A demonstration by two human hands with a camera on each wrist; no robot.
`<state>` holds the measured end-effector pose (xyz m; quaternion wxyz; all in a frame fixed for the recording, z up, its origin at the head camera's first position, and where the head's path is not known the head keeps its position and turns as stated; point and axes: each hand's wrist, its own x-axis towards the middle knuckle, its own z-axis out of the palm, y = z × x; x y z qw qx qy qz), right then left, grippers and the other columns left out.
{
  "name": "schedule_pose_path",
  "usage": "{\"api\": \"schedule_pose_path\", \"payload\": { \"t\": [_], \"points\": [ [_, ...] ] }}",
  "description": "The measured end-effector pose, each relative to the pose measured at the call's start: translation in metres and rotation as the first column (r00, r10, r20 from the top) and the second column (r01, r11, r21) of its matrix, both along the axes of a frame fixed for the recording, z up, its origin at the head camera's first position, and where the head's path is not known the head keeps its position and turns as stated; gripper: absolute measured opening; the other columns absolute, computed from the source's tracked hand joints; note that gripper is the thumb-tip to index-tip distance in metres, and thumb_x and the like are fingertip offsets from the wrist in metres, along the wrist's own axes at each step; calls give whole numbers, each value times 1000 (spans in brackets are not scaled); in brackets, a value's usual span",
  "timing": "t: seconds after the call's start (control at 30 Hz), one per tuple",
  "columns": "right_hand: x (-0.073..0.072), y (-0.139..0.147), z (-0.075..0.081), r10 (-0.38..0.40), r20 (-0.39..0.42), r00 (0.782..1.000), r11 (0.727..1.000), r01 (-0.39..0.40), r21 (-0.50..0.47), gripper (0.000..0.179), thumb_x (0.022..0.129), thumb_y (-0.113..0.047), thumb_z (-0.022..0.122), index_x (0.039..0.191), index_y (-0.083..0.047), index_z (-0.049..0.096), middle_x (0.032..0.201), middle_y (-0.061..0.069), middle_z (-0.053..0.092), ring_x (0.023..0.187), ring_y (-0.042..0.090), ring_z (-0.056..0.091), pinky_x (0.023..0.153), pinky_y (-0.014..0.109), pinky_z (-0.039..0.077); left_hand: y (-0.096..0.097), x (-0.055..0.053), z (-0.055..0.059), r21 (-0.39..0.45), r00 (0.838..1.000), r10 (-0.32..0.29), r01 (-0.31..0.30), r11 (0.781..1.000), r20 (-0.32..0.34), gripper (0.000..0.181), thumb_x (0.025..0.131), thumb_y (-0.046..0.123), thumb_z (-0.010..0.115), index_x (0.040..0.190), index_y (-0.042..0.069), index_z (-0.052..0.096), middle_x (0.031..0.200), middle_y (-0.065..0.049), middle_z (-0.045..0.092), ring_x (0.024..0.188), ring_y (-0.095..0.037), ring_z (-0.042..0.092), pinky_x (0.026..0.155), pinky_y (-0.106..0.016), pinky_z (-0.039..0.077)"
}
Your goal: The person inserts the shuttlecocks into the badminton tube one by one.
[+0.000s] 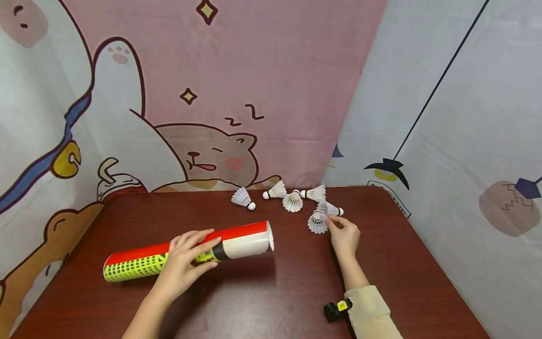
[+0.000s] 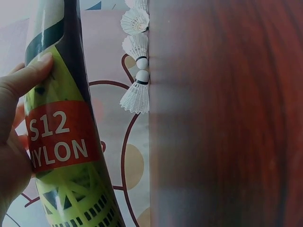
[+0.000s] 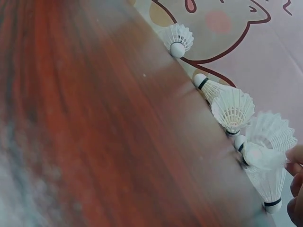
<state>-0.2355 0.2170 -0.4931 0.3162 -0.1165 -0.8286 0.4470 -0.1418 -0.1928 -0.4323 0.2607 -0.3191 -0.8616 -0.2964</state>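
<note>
My left hand point(image 1: 182, 263) grips a shuttlecock tube point(image 1: 247, 239) around its middle; red, white and yellow-green, it lies slanted with its right end raised off the table. "S12" and "NYLON" are printed on its side in the left wrist view. With thumb and fingertips, my right hand point(image 1: 345, 239) pinches the skirt edge of a white shuttlecock point(image 1: 317, 223). Right behind that one, another shuttlecock point(image 1: 335, 210) lies with its cork pointing right. In the right wrist view, the pinched shuttlecock point(image 3: 260, 158) overlaps its neighbours, and only part of the hand point(image 3: 296, 175) shows.
Several more shuttlecocks lie along the table's back edge, among them one point(image 1: 243, 198) apart on the left and one point(image 1: 292, 201) with its skirt facing me. A patterned cloth point(image 1: 271, 94) hangs behind the brown table point(image 1: 296, 292). A black device point(image 1: 337, 310) sits at the right wrist.
</note>
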Motion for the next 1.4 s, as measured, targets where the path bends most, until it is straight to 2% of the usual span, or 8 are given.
{"api": "schedule_pose_path", "payload": {
  "t": [0.2,0.43,0.57,0.77,1.0,1.1,1.2,1.4],
  "points": [
    [4,-2,4,-13,-47,999,1000,13,11,7,78,-12,79,83,-8,79,80,8,72,80,28,68,68,41,46,0,1,1,-3,1000,3,-3,1000,-1,70,63,16,88,128,24,64,133,0,55,117,-27,46,91,-55,25],
    [10,-9,13,16,-97,995,1000,-17,-7,6,78,-9,79,82,-5,78,77,7,72,73,17,66,63,20,42,0,1,1,-2,1000,3,-3,1000,0,70,64,17,88,129,24,63,133,0,55,117,-27,46,90,-55,25],
    [12,-12,23,65,-153,986,994,-77,-77,4,77,-3,78,80,-1,77,74,11,71,61,8,59,55,14,40,1,2,1,0,1000,2,-2,1000,-1,70,63,16,88,128,24,64,133,0,55,117,-27,46,91,-55,25],
    [19,-18,41,128,-215,968,961,-175,-213,6,76,1,78,82,4,76,74,17,69,56,-1,53,51,12,41,1,1,2,1,1000,3,-3,1000,4,71,63,16,88,129,24,63,133,0,54,117,-27,46,91,-55,25],
    [41,-33,81,249,-247,936,925,-306,-226,8,78,9,74,83,14,71,77,25,67,57,2,52,52,13,40,0,1,2,5,1000,-2,2,1000,-1,61,71,29,84,128,24,64,133,0,55,117,-27,46,90,-55,25],
    [50,-39,94,309,-216,926,900,-358,-247,9,78,8,73,84,14,70,74,17,68,59,4,52,53,15,40,0,1,2,9,1000,-1,1,1000,6,53,81,47,70,128,25,64,133,0,55,117,-26,46,91,-55,25],
    [55,-43,101,382,-186,905,858,-422,-294,10,79,9,71,85,16,68,72,4,68,62,5,54,55,17,42,0,1,2,10,1000,-1,1,1000,9,53,85,55,57,128,25,64,133,-1,55,117,-27,46,91,-55,25],
    [60,-53,104,530,-167,831,756,-553,-351,9,80,13,68,86,19,65,73,-2,68,67,5,59,62,19,47,0,0,2,13,1000,-5,4,1000,6,52,83,50,63,128,24,64,133,-1,55,117,-27,46,91,-55,25]
  ]
}}
